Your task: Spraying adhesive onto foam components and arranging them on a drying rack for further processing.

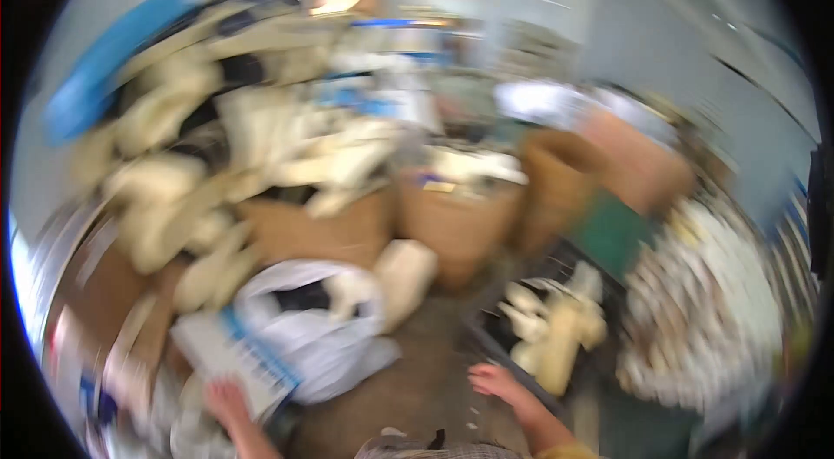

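Head view, heavily blurred by motion. The left hand (pixel 228 400) lies with its fingers spread flat against the near edge of a white sheet with blue print (pixel 233 356); whether the fingers are curled under that edge or merely pressed upon it cannot be told. The sheet lies low and left of centre, partly across a crumpled white plastic bag (pixel 323 333) that touches it on the right. The right hand (pixel 497 381) is open, fingers loosely extended and holding nothing, just beside a cluster of pale cream moulded pieces (pixel 556 324) resting in a dark tray (pixel 486 339).

Handling, as judged from appearance: the sheet looks thin, light and flexible (likely to bend or flap if lifted by one corner), so a pinch along the near edge, close to where the fingers already rest, would seem the steadiest hold. The bag looks soft and slippery, and may drag along with it.

Farther out stand brown cardboard boxes (pixel 456 224) and, to the left, a tall heap of cream-coloured pieces (pixel 187 172) whose shapes cannot be resolved. The brown floor (pixel 417 381) shows between the hands.
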Demonstrator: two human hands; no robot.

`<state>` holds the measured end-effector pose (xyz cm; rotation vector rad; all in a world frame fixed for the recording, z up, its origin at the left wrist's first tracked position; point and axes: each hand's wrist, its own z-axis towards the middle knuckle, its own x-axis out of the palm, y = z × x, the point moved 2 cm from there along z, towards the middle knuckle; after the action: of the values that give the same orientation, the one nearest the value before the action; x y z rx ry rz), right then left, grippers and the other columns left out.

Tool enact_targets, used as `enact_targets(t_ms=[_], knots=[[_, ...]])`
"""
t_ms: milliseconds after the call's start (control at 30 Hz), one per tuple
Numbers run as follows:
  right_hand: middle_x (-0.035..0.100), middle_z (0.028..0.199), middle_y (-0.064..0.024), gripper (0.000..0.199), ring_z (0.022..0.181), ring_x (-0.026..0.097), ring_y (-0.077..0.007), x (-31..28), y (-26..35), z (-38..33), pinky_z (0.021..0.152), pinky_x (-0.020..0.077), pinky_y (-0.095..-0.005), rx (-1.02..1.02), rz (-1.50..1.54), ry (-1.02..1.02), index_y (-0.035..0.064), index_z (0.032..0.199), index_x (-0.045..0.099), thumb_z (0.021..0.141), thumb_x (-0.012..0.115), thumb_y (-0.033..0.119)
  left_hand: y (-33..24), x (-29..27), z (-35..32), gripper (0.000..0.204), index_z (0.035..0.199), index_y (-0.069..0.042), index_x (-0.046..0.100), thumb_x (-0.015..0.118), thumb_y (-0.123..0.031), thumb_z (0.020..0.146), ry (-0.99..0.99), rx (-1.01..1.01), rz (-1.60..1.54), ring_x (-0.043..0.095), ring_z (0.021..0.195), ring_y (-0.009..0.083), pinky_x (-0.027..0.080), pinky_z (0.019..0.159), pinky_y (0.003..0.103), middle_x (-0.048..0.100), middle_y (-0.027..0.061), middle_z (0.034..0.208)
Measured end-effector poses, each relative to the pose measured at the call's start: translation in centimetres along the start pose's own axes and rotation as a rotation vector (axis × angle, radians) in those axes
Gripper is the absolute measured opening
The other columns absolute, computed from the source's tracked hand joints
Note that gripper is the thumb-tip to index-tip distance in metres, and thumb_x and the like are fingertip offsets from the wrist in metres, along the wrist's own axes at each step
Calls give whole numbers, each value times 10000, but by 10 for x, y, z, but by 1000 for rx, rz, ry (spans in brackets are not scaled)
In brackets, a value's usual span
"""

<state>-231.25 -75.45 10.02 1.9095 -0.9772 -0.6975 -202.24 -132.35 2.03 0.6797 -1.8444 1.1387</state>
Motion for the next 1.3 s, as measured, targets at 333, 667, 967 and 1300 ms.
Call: enact_targets(t_ms=[333,667,967,1300], knots=[[639,783,-116,276,642,636,-190,176,160,161,553,526,-294,-112,-322,371,-17,1070,557,818,591,91,-252,165,17,634,1154,-85,400,666,-504,758,-199,529,41,525,952,280,482,800,390,455,100,1110],[632,756,-104,264,633,631,-173,355,241,246,578,532,-287,-261,-476,574,-11,1078,553,832,590,79,-473,145,117,783,1375,-152,273,646,-492,777,-303,870,-31,416,1124,301,448,875,370,246,121,1381],[643,840,-89,242,692,620,-155,582,337,193,619,508,-268,-399,-568,903,10,1089,560,863,572,97,-576,217,114,231,985,29,470,450,-180,889,-234,1233,291,651,694,273,558,603,304,598,140,865],[567,1133,-124,543,977,581,-215,839,403,-18,785,496,-373,5,447,1425,76,1225,452,879,501,491,-530,155,-135,231,994,23,561,614,-50,782,-823,1703,1182,569,775,145,484,632,258,583,91,920]])
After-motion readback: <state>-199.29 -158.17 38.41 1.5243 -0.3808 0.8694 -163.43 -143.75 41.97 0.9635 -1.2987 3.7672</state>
